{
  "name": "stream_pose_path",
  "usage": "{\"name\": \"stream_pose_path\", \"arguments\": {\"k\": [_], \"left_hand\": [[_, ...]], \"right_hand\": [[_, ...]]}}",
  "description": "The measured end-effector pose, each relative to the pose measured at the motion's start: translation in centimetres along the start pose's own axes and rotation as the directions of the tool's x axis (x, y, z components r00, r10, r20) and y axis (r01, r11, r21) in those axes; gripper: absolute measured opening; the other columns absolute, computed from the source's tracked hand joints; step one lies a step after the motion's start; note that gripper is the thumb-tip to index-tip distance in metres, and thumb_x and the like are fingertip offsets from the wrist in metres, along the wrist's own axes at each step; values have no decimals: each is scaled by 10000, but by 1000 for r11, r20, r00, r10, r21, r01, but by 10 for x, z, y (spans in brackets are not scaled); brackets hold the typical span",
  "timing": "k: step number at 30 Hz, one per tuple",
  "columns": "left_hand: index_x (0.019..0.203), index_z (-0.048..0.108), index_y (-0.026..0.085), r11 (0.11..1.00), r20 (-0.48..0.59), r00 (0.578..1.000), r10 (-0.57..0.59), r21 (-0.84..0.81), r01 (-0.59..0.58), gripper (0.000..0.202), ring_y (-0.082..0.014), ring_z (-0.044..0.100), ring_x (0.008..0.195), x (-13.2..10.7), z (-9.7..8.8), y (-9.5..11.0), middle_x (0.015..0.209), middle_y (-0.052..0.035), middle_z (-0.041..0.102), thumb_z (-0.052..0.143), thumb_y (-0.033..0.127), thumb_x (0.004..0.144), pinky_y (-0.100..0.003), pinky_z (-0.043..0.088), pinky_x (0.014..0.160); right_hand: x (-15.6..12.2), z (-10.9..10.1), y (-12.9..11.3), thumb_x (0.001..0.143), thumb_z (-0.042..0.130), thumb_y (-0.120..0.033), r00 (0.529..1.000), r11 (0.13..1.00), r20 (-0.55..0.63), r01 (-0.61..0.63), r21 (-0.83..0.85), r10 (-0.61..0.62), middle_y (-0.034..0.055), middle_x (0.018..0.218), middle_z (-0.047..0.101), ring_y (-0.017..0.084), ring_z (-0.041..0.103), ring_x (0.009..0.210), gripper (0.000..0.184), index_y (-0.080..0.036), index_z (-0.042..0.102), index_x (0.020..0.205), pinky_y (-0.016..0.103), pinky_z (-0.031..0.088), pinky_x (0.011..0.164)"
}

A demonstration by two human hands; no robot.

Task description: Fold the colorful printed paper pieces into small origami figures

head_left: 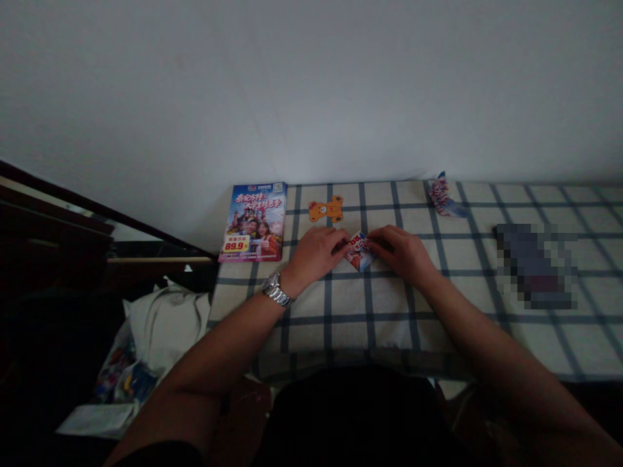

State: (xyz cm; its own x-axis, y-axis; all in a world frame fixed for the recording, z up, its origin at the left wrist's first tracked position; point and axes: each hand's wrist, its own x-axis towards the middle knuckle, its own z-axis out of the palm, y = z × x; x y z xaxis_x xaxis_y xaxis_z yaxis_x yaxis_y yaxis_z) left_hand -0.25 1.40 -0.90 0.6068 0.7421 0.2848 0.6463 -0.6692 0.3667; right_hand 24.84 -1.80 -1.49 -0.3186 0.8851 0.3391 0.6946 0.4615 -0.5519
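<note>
Jointly left hand [316,254], right hand [403,254] pinch paper [361,253] (printed).

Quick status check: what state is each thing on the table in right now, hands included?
Small printed paper: folded, on the tablecloth, pinched from both sides.
Left hand: fingers curled on the paper's left edge.
Right hand: fingers on its right edge.
Flyer: flat, face up, untouched.
Bear cutout: flat, untouched.
Crumpled paper: far edge, apart from the hands.

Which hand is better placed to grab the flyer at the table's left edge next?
Probably the left hand: it lies nearer the flyer; the right hand sits beyond the folded paper.
</note>
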Motion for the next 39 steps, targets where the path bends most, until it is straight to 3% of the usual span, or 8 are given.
{"name": "stream_pose_path", "arguments": {"k": [11,19,22,28,32,39], "left_hand": [[1047,700,200,987,-64,989,-132,-99,125,118,-209,669,991,2,2,10,1079,-44,679,685,313,1015,-352,545,827],[1013,715,196,978,-80,983,-164,-147,151,110,-209,663,968,3,5,10,1032,-35,683,711,305,1001,-351,538,811],[1012,720,193,975,-66,984,-168,-156,156,106,-210,662,972,4,4,10,1029,-35,685,718,298,996,-347,532,816],[1001,729,192,975,-63,984,-166,-161,154,122,-212,661,964,4,5,9,1017,-42,681,714,313,999,-349,525,824],[1036,734,192,976,-69,986,-151,-170,138,114,-220,663,990,3,5,9,1040,-46,683,707,298,1003,-354,527,841],[1117,747,194,983,-99,989,-109,-159,93,172,-235,650,1053,3,8,6,1104,-67,661,691,317,1011,-382,539,922]], "right_hand": [[2,8,2,1044,600,-332,1000,999,-21,11,-45,-11,81,1006,728,253,722,902,181,-253,753,1101,401,593,780],[3,9,0,1039,607,-306,1000,994,-16,2,-108,-4,88,1007,697,240,704,868,182,-228,771,1061,385,583,772],[3,10,-2,1032,627,-342,1000,993,-12,-20,-114,19,86,1013,693,239,698,870,186,-225,766,1076,382,581,775],[3,13,-4,1049,578,-348,1000,988,-5,-10,-157,9,147,1140,658,292,669,1010,393,-166,666,1387,455,585,926],[3,15,-2,1061,543,-345,1000,988,11,12,-153,-10,163,1163,636,305,653,1041,378,-157,674,1361,476,577,959],[5,12,-4,1008,634,-289,999,1000,-15,-28,-8,28,128,1128,705,301,666,1063,273,-190,652,1262,467,555,953]]}}
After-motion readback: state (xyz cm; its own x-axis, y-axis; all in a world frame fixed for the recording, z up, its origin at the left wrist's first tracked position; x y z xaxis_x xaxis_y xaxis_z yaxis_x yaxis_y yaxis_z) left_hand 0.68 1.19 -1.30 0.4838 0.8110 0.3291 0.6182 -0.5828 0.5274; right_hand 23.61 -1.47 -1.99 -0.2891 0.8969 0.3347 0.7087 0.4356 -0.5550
